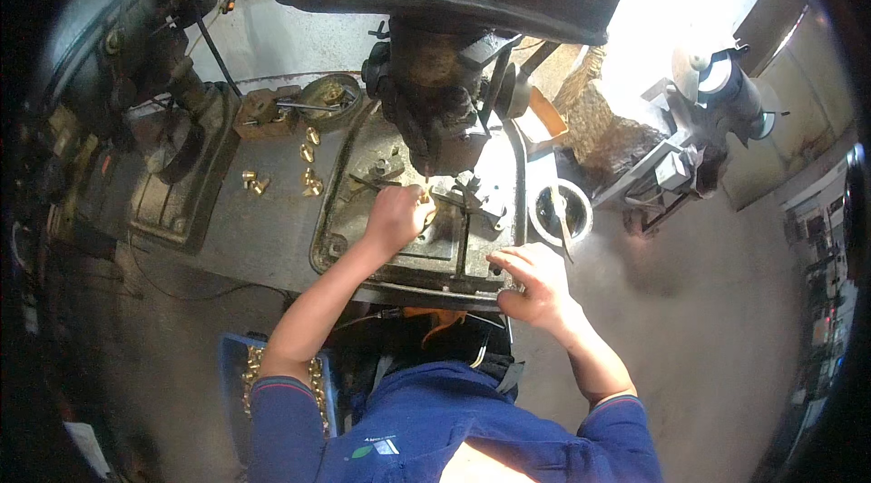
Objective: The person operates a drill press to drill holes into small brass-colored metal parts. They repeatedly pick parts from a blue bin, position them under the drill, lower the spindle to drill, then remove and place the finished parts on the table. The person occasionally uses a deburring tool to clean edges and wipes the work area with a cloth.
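My left hand [396, 222] is closed, its fingertips under the spindle of a drill press [435, 111]. A brass fitting [429, 212] shows partly at those fingers; the rest of it is hidden by the hand. Below is the oily metal machine table [363, 252] with a slot and clamping pieces [469, 195] bolted on it. My right hand [535, 285] rests at the table's front right corner, fingers stretched forward and thumb apart, and I see nothing held in it. Several loose brass fittings [310, 182] lie on the bench left of the machine table.
A round dish [319, 102] with tools and a wooden block [263, 113] stand at the back left. To the right are a white bucket [586, 215] with a stick in it and a work lamp [739, 97]. A blue crate [227, 392] of brass parts sits low left.
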The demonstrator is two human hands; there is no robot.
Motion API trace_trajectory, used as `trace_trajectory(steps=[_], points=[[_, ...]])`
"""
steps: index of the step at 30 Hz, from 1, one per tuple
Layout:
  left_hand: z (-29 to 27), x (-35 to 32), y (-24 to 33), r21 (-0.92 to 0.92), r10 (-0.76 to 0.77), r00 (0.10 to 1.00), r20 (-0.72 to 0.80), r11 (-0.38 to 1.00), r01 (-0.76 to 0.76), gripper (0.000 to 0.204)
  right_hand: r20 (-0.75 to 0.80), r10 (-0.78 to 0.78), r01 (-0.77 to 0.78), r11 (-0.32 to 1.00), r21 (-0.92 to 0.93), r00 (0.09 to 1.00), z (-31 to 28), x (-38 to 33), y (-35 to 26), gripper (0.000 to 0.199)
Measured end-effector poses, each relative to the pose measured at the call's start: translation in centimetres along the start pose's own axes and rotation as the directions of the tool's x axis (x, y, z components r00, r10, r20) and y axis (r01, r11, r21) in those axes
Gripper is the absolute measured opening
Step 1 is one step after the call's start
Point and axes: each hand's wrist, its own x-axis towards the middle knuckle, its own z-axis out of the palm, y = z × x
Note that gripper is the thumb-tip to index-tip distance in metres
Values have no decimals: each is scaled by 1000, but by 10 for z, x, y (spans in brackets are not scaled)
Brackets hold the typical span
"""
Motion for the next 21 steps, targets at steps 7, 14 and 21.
trace_trajectory(steps=[7,14,21], points=[[11,-3,-10,71,-22,998,-60,997,26,26,-123,-16,13,1000,-29,992,-24,17,14,49],[16,3,-15,8,-37,999,-12,999,37,27,-597,197,-42,964,264,778,-99,116,51,42],[12,-7,-10,176,-51,998,28,983,45,32,-476,570,-11,648,761,670,-157,215,49,35]])
